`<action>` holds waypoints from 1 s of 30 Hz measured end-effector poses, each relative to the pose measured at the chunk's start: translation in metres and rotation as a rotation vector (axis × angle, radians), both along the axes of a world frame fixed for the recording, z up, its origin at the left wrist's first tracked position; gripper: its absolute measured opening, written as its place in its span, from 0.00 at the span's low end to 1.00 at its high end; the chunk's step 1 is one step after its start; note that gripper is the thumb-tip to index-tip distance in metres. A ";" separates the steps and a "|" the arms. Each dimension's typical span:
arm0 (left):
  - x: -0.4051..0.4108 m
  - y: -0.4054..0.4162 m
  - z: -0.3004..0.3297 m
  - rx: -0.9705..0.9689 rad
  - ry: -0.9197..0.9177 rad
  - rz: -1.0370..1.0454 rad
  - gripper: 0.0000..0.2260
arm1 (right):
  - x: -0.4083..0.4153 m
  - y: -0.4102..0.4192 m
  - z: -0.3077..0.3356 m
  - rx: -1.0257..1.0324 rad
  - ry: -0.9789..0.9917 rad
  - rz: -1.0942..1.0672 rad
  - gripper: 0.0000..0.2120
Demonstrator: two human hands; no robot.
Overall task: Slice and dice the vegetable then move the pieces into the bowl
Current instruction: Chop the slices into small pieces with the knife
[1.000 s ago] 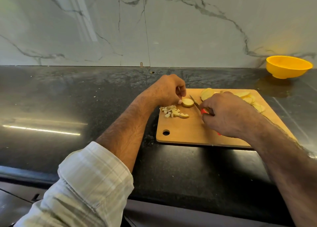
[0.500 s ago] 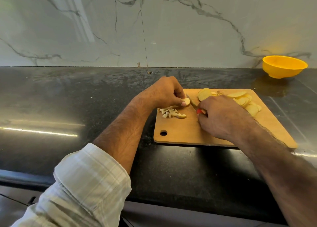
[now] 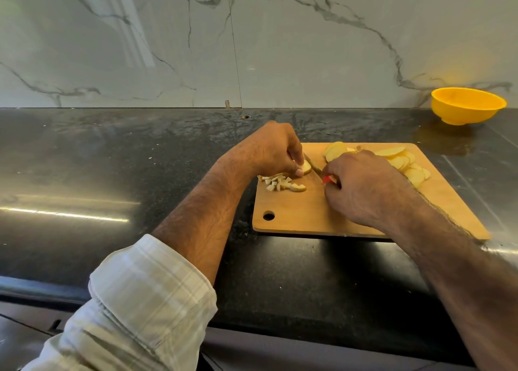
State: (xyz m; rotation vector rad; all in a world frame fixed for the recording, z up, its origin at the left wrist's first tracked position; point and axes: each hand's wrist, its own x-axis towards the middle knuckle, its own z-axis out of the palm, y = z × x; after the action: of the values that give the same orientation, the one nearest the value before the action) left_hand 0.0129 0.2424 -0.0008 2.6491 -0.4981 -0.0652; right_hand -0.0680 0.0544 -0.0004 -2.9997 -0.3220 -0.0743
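Left hand (image 3: 273,149) pinches 1 slice (image 3: 306,167) on the cutting board (image 3: 302,216) — right hand (image 3: 361,187), curled round the red-handled knife (image 3: 314,163), sets the blade just right of it, long axis pointing away; bowl (image 3: 467,105) well apart, far right.

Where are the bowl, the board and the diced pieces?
bowl (image 3: 462,112): head view, on its outer wall.
board (image 3: 302,213): head view, on bare wood near the hole.
diced pieces (image 3: 279,182): head view, on the pile's middle.

Left hand (image 3: 270,149) fingers (image 3: 293,154) pinching; right hand (image 3: 361,187) curled (apparently gripping).
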 end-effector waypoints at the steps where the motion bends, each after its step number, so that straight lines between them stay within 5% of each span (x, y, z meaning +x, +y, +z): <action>1: 0.000 -0.001 0.000 -0.007 -0.005 0.004 0.10 | 0.000 0.000 0.000 -0.001 0.003 0.006 0.15; 13: -0.001 -0.006 0.002 -0.016 0.008 0.041 0.07 | -0.001 0.004 0.003 0.110 -0.047 -0.015 0.14; 30: 0.000 -0.013 0.002 0.067 -0.044 0.062 0.04 | -0.017 0.040 0.013 -0.052 0.100 -0.022 0.13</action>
State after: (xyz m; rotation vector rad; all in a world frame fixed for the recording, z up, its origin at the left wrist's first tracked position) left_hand 0.0133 0.2294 0.0011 2.7351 -0.4350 -0.0054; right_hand -0.0848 0.0944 0.0122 -3.0452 -0.2843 0.0837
